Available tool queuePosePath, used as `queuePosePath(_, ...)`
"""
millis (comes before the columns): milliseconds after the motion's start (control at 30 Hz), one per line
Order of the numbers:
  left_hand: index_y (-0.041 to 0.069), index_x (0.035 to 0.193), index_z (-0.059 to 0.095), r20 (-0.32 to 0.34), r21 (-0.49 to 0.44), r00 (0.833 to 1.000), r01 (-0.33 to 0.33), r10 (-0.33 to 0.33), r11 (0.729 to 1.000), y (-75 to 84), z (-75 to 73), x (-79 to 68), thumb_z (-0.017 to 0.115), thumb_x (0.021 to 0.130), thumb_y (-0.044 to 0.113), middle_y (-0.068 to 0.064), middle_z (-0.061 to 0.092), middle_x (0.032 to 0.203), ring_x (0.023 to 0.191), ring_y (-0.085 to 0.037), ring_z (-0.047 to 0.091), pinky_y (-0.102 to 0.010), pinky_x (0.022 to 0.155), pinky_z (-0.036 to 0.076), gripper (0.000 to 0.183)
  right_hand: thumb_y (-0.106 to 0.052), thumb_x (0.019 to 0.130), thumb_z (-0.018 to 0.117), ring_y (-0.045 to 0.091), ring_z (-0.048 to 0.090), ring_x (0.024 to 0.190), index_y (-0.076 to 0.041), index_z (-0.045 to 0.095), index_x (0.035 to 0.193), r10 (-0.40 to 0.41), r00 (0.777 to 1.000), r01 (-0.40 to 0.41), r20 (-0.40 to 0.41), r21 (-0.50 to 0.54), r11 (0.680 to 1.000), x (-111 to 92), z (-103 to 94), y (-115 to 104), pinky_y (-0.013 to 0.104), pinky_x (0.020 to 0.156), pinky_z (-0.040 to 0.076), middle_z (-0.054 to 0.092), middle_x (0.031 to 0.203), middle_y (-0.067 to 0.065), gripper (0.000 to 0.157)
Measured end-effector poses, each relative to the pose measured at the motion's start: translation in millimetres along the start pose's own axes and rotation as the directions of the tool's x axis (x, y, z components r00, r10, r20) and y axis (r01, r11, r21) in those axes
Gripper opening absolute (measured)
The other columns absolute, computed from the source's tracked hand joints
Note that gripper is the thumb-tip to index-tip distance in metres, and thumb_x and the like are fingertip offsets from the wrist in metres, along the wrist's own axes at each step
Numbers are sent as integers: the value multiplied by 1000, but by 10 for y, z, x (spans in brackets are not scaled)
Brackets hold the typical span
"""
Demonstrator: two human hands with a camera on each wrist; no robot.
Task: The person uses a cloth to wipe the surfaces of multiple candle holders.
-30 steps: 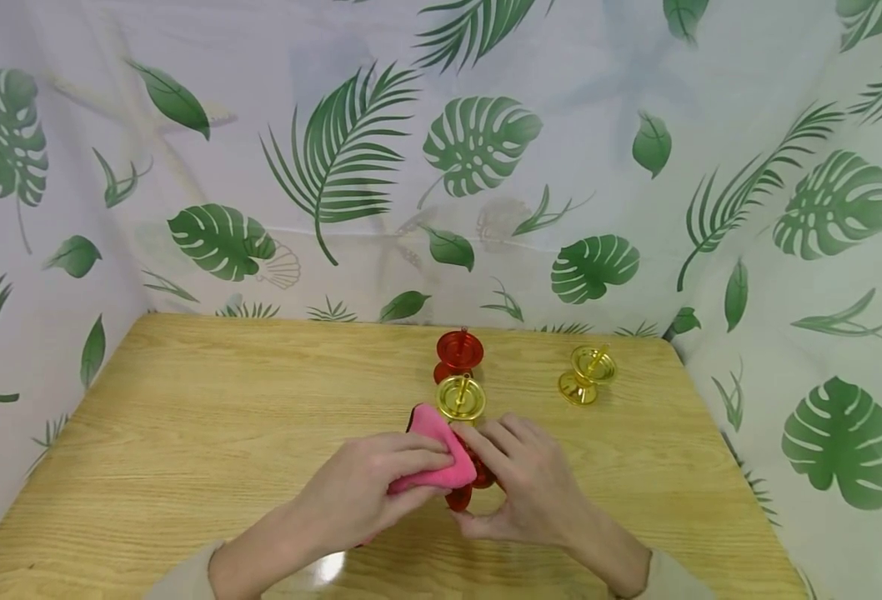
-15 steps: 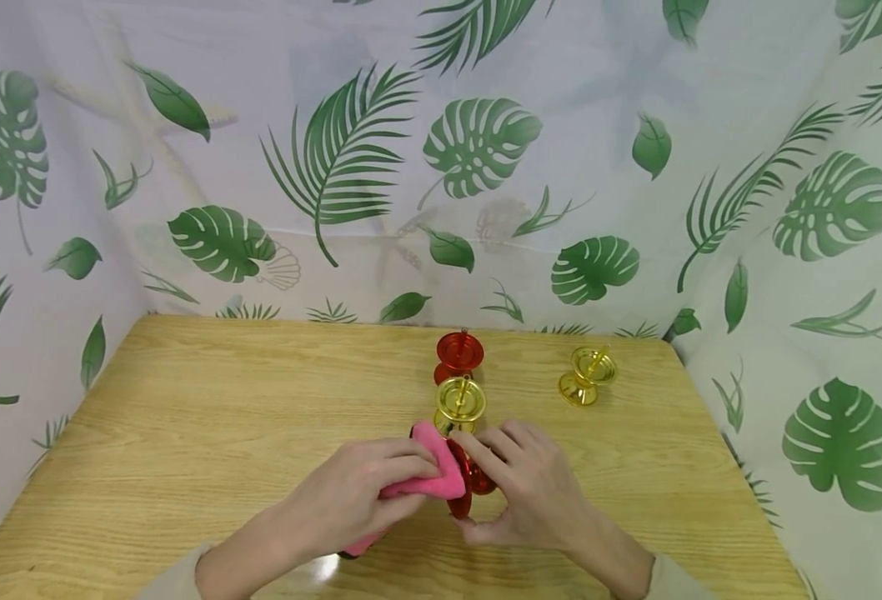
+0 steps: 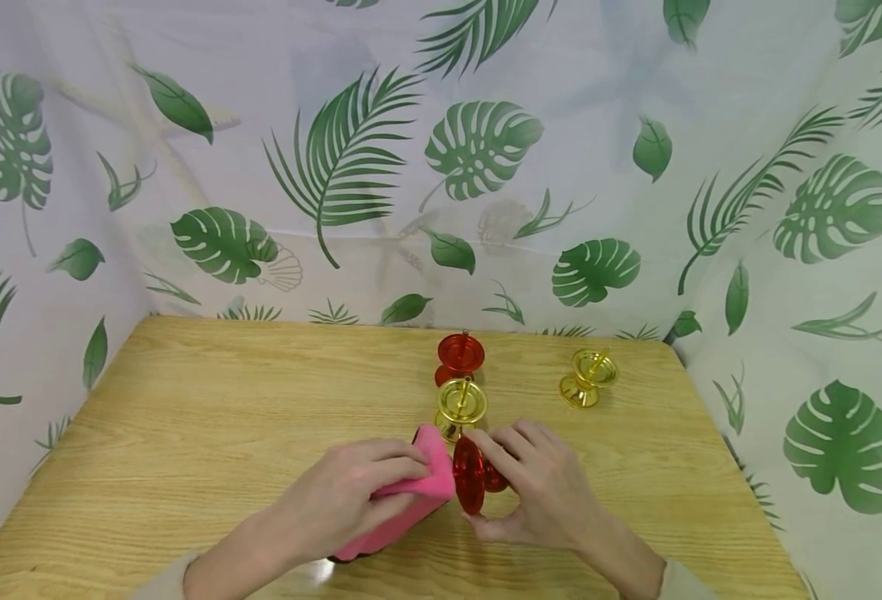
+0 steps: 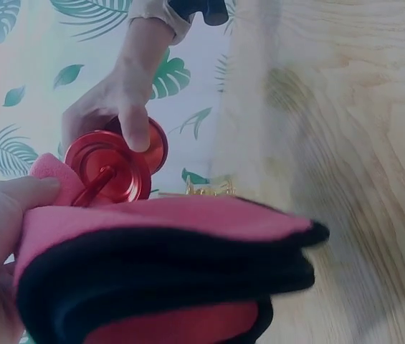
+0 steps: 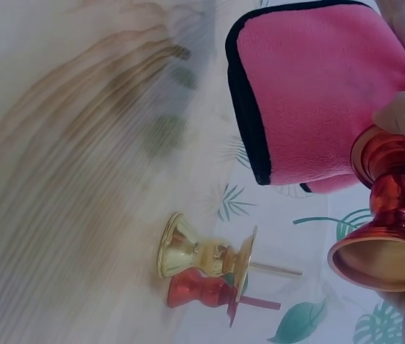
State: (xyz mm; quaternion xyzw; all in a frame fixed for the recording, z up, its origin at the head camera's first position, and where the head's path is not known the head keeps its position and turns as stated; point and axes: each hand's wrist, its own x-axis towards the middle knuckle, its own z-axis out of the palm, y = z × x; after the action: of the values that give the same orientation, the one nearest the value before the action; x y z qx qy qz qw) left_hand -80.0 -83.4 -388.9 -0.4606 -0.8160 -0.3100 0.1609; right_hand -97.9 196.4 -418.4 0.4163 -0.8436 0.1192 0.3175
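Observation:
My right hand (image 3: 542, 483) grips a shiny red candle holder (image 3: 470, 477) tipped on its side, its dished top facing left toward my other hand. In the right wrist view the hollow base of this red holder (image 5: 378, 261) shows. My left hand (image 3: 347, 496) pinches a folded pink cloth (image 3: 403, 521) with black edging. The cloth's upper end comes right up to the dish of the holder. In the left wrist view the dish's center spike (image 4: 100, 185) points down at the pink cloth (image 4: 173, 218).
Just beyond my hands a gold candle holder (image 3: 461, 404) stands upright, with another red candle holder (image 3: 459, 354) close behind it. A second gold candle holder (image 3: 587, 377) stands at the back right of the wooden table (image 3: 261, 392). A leaf-print curtain (image 3: 381, 167) surrounds the table.
My left hand has drawn the cloth left, off the red holder's dish, and more of the cloth hangs in view. The red holder has turned so its dish faces the camera more.

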Motion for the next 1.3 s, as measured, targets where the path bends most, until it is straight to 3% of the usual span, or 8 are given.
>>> queuePosePath(367, 11, 109, 79, 13, 29, 999, -42, 41, 999, 17, 120, 89, 83, 89, 8, 1, 78, 112, 103, -10, 75, -20, 93, 62, 20, -51, 53, 93, 13, 60, 81, -11, 74, 126, -47, 999, 48, -21, 41, 998, 87, 56, -86, 27, 71, 56, 70, 94, -3, 86)
queuePosePath(533, 14, 109, 79, -5, -127, 999, 52, -53, 990, 3, 135, 118, 80, 92, 8, 3, 79, 108, 99, -7, 75, -18, 89, 62, 18, -50, 58, 92, 14, 61, 80, -9, 74, 126, -59, 996, 62, -70, 44, 997, 82, 78, -88, 30, 70, 57, 69, 92, -1, 82)
queuePosePath(700, 22, 110, 79, 52, -344, 965, 258, -256, 903, -13, 126, 142, 77, 97, 17, 8, 80, 106, 96, -2, 71, -21, 86, 61, 14, -52, 82, 71, 16, 61, 76, -6, 73, 128, -139, 977, 135, -164, -30, 990, 99, 115, -85, 32, 66, 56, 71, 92, 0, 65)
queuePosePath(833, 22, 110, 80, 126, -448, 910, 408, -396, 795, -29, 105, 156, 77, 98, 26, 5, 81, 106, 90, -1, 69, -21, 80, 60, 13, -48, 85, 64, 17, 61, 72, -5, 74, 126, -192, 955, 172, -228, -106, 979, 119, 133, -83, 33, 63, 56, 72, 90, 1, 61)
queuePosePath(900, 21, 111, 81, 135, -464, 896, 435, -423, 772, -30, 103, 154, 77, 98, 27, 3, 81, 106, 89, -1, 68, -20, 79, 60, 14, -47, 83, 64, 18, 61, 72, -5, 74, 125, -201, 951, 174, -236, -128, 976, 125, 135, -85, 34, 63, 56, 72, 90, 1, 61)
queuePosePath(1033, 19, 107, 80, 51, -410, 932, 347, -358, 844, -17, 132, 139, 78, 96, 17, 4, 81, 103, 90, -2, 69, -21, 81, 61, 12, -51, 83, 63, 18, 63, 74, -7, 74, 125, -164, 966, 143, -198, -117, 983, 125, 118, -99, 34, 66, 57, 71, 90, 1, 61)
queuePosePath(1200, 15, 107, 78, -87, -276, 980, 150, -181, 949, 3, 188, 110, 78, 91, 4, 2, 79, 105, 93, -7, 73, -18, 82, 62, 20, -58, 85, 63, 16, 61, 79, -9, 75, 124, -75, 988, 73, -137, -21, 997, 135, 76, -125, 33, 68, 57, 69, 90, 0, 63)
queuePosePath(1300, 11, 108, 78, -105, -188, 990, 71, -92, 980, 17, 193, 91, 80, 87, 2, 0, 79, 108, 97, -10, 76, -16, 86, 62, 22, -53, 73, 80, 14, 60, 80, -11, 75, 124, -21, 996, 26, -88, 51, 998, 148, 41, -137, 29, 67, 56, 68, 91, -2, 66)
